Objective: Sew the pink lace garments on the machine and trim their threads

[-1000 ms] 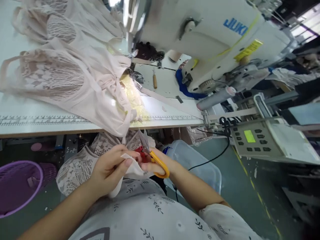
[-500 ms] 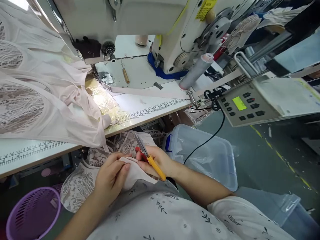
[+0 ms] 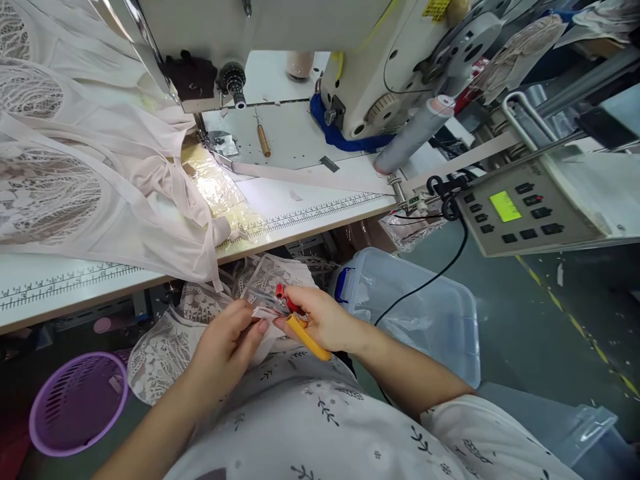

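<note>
My left hand (image 3: 231,343) pinches a pale pink piece of fabric (image 3: 267,327) between thumb and fingers, just above my lap. In my right hand (image 3: 323,317) is a pair of scissors (image 3: 309,339) with one yellow and one red handle. The blades point left toward the fabric's edge and look blurred; I cannot tell whether they touch it. Below and behind the hands hang white lace garment pieces (image 3: 160,360). On the table's left lie pale pink lace-trimmed garments (image 3: 145,227), spilling over the front edge.
A sewing machine (image 3: 280,23) stands over the table (image 3: 280,230), with an awl-like tool (image 3: 263,140) on its bed. A control box (image 3: 525,213) sits at the right. Below are a clear plastic bin (image 3: 425,307) and a purple basket (image 3: 80,400). A black cable (image 3: 425,280) hangs nearby.
The scissors have turned from pointing up to pointing left, their blades now close to the fabric between my hands. The camera view has shifted slightly.
</note>
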{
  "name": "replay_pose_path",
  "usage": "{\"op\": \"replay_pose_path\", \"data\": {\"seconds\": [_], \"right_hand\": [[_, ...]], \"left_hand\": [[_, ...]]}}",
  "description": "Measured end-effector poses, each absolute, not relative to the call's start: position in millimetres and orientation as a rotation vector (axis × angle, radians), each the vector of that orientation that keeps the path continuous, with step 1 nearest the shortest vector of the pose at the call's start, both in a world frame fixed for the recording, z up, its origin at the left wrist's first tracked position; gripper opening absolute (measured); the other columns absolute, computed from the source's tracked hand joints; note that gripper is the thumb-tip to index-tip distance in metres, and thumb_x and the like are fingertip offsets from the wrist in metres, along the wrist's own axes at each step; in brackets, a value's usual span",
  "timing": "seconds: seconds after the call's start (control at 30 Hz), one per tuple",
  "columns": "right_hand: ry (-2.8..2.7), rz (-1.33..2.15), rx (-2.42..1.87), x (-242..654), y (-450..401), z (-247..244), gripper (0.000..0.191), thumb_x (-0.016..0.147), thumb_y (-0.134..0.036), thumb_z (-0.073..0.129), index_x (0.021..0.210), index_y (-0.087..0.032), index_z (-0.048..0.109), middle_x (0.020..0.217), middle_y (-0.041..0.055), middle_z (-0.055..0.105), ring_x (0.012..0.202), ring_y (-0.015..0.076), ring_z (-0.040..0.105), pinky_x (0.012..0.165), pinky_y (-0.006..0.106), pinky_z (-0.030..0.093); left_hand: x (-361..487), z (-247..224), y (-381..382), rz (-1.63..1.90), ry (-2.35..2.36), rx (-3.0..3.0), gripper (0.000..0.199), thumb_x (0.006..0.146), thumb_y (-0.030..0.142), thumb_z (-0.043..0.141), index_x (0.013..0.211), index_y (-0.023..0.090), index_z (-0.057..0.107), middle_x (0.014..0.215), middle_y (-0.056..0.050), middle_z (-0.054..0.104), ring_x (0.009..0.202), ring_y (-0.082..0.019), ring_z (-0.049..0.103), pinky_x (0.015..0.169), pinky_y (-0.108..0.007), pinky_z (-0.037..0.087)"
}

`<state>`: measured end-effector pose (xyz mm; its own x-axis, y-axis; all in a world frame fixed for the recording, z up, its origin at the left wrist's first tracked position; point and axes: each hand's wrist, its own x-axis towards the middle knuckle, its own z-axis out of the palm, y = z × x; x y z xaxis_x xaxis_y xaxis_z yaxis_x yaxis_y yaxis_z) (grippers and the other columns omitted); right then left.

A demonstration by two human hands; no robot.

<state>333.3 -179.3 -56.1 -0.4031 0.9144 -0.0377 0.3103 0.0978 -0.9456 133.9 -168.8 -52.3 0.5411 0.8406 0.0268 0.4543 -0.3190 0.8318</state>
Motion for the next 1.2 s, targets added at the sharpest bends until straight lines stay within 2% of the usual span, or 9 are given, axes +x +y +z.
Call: {"op": "replay_pose_path", "data": {"seconds": [0.13,0.27,0.43,0.57,0.67,0.87,0.93,1.1,1.2], "right_hand": [[-1.931,1.288,-1.148,336,-177,-58,0.028,0.082,-0.035,0.053,0.07,-0.021,0.032,0.067,-0.0038,0.04,0.059,0.0105,0.034,0.052,0.022,0.032],[-2.004,1.232,-1.133,335,-179,-57,0.027,0.081,-0.031,0.052,0.071,-0.022,0.029,0.066,-0.0043,0.037,0.058,0.0107,0.033,0.052,0.023,0.03],[-1.965,1.202,-1.174,332,-181,-52,0.029,0.081,-0.034,0.053,0.068,-0.022,0.03,0.064,-0.0047,0.036,0.057,0.0104,0.032,0.052,0.023,0.028],[-1.966,1.192,-1.228,330,-182,-54,0.028,0.081,-0.032,0.053,0.068,-0.022,0.031,0.064,-0.0041,0.038,0.057,0.0108,0.034,0.053,0.022,0.029],[-2.045,1.122,-1.178,330,-181,-57,0.029,0.08,-0.028,0.053,0.068,-0.022,0.028,0.064,-0.0045,0.036,0.056,0.0106,0.031,0.052,0.023,0.028],[-2.065,1.201,-1.076,328,-180,-56,0.029,0.079,-0.027,0.058,0.068,-0.022,0.032,0.065,-0.0033,0.042,0.059,0.0114,0.037,0.055,0.023,0.03],[-2.016,1.218,-1.093,327,-180,-56,0.026,0.078,-0.026,0.059,0.067,-0.021,0.035,0.066,-0.0025,0.046,0.062,0.012,0.041,0.056,0.023,0.032],[-1.988,1.221,-1.105,327,-180,-58,0.022,0.077,-0.023,0.061,0.068,-0.021,0.04,0.068,-0.0019,0.05,0.063,0.0125,0.045,0.058,0.022,0.034],[-2.027,1.232,-1.08,326,-179,-58,0.022,0.076,-0.022,0.061,0.069,-0.021,0.04,0.068,-0.0016,0.051,0.063,0.0127,0.046,0.058,0.023,0.034]], "left_hand": [[124,-45,-162,0.408,0.905,1.836,0.033,0.093,0.029,0.038,0.065,0.018,0.052,0.068,0.0,0.05,0.062,-0.013,0.05,0.058,-0.023,0.042],[122,-46,-161,0.445,0.923,1.847,0.038,0.091,0.027,0.043,0.055,0.018,0.042,0.062,0.002,0.046,0.054,-0.01,0.044,0.052,-0.021,0.037],[126,-46,-170,0.554,1.012,1.903,0.028,0.089,0.024,0.048,0.063,0.019,0.056,0.063,0.002,0.049,0.055,-0.01,0.047,0.052,-0.021,0.038],[126,-42,-173,0.608,1.076,1.904,0.024,0.086,0.025,0.051,0.063,0.019,0.057,0.063,0.002,0.048,0.055,-0.011,0.048,0.051,-0.02,0.038],[122,-40,-169,0.496,1.044,1.758,0.029,0.084,0.029,0.053,0.057,0.019,0.051,0.06,0.002,0.046,0.053,-0.01,0.043,0.049,-0.021,0.036],[116,-44,-163,0.223,0.782,1.323,0.034,0.084,0.043,0.053,0.062,0.018,0.056,0.053,0.004,0.037,0.047,-0.009,0.029,0.043,-0.021,0.027],[117,-46,-165,0.311,0.848,1.388,0.036,0.085,0.039,0.054,0.056,0.018,0.053,0.052,0.005,0.035,0.047,-0.008,0.029,0.043,-0.022,0.027],[118,-46,-172,0.465,0.983,1.731,0.032,0.086,0.03,0.052,0.057,0.018,0.059,0.053,0.002,0.043,0.049,-0.011,0.041,0.046,-0.023,0.033],[117,-44,-174,0.468,0.998,1.858,0.031,0.086,0.028,0.05,0.058,0.019,0.058,0.05,0.002,0.042,0.046,-0.011,0.039,0.046,-0.024,0.032]]}}
